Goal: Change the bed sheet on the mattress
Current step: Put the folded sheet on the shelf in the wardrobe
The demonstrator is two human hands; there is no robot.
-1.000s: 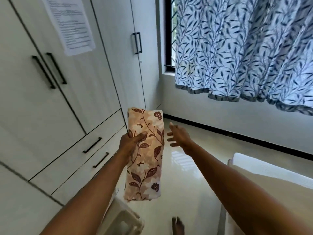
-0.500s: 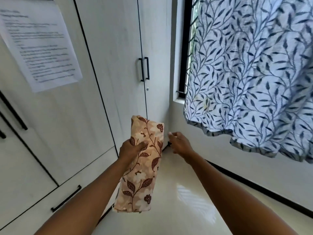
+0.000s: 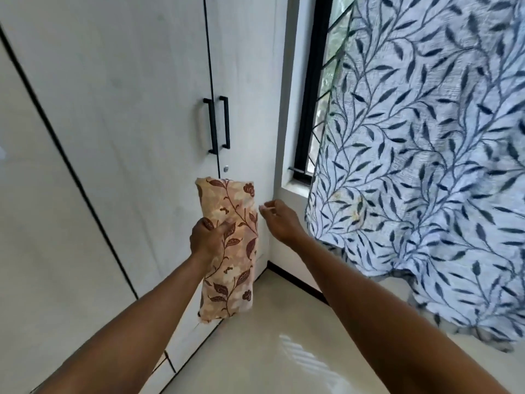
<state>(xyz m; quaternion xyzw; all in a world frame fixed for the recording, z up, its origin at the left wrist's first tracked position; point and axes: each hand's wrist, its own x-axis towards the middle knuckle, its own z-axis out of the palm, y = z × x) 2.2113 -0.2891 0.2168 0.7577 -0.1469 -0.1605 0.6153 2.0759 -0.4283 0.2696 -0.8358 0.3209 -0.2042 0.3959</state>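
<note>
Folded sheet (image 3: 227, 280) | left grip (image 3: 206, 240) clasps middle | right grip (image 3: 281, 223) just beside, fingertips blurred

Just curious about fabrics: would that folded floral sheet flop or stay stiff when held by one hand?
Probably floppy: the folded sheet bends above and below the left hand gripping its middle. Likely light, since one hand carries it. It might unfold if that grip loosens.

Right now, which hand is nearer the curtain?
Right. The right hand is just left of the curtain, not touching it; the left hand is farther left, gripping the sheet.
</note>
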